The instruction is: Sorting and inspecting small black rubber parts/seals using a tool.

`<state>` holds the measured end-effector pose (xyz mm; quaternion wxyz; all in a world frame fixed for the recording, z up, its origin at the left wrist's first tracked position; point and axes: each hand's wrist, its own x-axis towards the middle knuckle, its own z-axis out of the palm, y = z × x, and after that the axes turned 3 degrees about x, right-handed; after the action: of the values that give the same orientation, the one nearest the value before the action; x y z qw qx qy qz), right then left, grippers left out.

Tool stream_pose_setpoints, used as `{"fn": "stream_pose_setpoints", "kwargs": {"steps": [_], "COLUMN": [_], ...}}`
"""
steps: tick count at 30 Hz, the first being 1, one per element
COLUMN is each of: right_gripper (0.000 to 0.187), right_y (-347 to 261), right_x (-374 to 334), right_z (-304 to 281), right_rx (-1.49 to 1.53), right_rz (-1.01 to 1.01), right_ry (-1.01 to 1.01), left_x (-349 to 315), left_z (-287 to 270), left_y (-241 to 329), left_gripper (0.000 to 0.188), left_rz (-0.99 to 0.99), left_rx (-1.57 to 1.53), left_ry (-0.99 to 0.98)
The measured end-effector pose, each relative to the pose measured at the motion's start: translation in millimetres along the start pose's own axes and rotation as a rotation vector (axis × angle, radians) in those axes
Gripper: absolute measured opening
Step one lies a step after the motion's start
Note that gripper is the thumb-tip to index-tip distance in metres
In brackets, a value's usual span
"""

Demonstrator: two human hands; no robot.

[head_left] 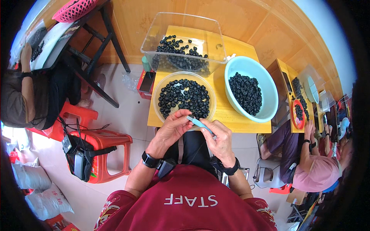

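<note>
My right hand (220, 138) is closed around the teal handle of a slim tool (200, 125), its pale tip pointing toward my left hand (173, 125). The left fingers are pinched together at that tip; whatever small piece sits between them is too hidden to name. Both hands hover over the near rim of a round clear tub (155, 104), at the table's front edge. Inside the tub lie many small black ring-shaped parts (185, 96). A light blue basin (271, 94) on the right holds a heap of similar black parts (245, 94).
Behind the tub stands a clear rectangular bin (221, 42) with more black parts, on the yellow table (246, 124). A red box (146, 82) with a phone is left of it. Red stools (119, 154) stand on the left. People work at tables on both sides.
</note>
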<state>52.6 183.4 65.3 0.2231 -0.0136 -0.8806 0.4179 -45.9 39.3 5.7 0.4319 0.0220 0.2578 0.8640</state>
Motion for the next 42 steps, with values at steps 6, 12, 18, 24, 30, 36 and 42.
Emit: {"fn": "stream_pose_setpoints", "kwargs": {"steps": [6, 12, 18, 24, 30, 36, 42], "right_gripper": [0.021, 0.021, 0.022, 0.023, 0.022, 0.021, 0.027], "right_y": [2, 4, 5, 7, 39, 39, 5], "right_x": [-2, -3, -4, -5, -5, -4, 6], "right_z": [-2, -6, -8, -6, -2, -12, -12], "right_rx": [0.014, 0.049, 0.079, 0.129, 0.027, 0.103, 0.617], "right_rz": [0.008, -0.017, -0.023, -0.028, 0.009, 0.181, 0.327], "right_ry": [0.02, 0.008, -0.011, -0.012, 0.001, 0.103, -0.075], "left_x": [-1, -2, -2, -4, -11, -17, -12], "left_z": [-1, 0, 1, 1, 6, 18, 17], "left_y": [-1, -2, -2, -1, 6, 8, 4], "left_gripper": [0.016, 0.017, 0.016, 0.013, 0.01, 0.011, 0.014], "left_rz": [-0.007, -0.004, -0.006, 0.008, -0.015, -0.007, 0.003], "left_rx": [0.004, 0.025, 0.025, 0.045, 0.037, 0.095, 0.106], "left_ry": [-0.02, -0.037, -0.06, -0.082, -0.199, -0.163, -0.083]}}
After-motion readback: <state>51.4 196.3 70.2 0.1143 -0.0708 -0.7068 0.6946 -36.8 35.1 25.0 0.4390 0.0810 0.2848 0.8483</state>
